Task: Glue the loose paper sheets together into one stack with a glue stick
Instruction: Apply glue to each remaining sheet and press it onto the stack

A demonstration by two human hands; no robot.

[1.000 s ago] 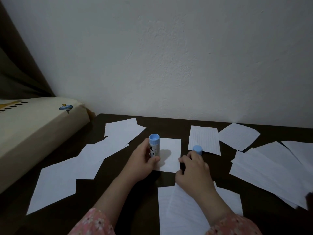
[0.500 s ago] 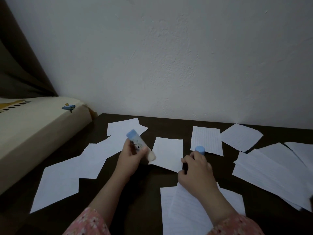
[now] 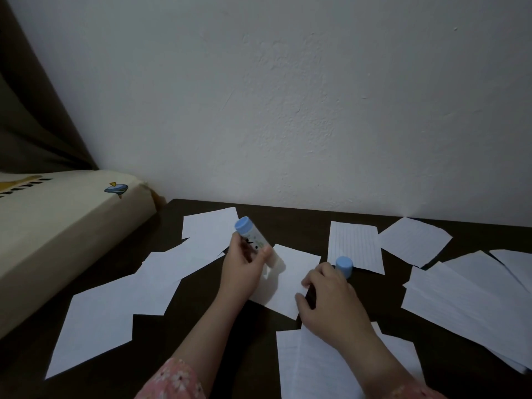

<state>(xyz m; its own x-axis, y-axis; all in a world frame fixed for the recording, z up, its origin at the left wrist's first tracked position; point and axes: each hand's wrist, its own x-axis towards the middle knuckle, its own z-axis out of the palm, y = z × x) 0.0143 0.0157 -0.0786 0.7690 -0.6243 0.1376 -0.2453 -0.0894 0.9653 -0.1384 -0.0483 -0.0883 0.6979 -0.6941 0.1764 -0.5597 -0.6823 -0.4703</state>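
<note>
Gluing a small white paper sheet (image 3: 290, 276) mid-worktop (image 3: 288, 217), which could skid.
Left hand (image 3: 244, 269) grip clamps the tilted blue-based glue stick (image 3: 254, 240); right hand (image 3: 328, 295) fingertips barely pin the sheet's edge beside the blue cap (image 3: 344, 266).

Dim corner of a room, as we see it from above.
We note a white textured wall (image 3: 288, 110), dark curtain (image 3: 31, 125), cream cushion (image 3: 57, 223) with a small printed motif, and dark wooden table (image 3: 302, 217).
</note>
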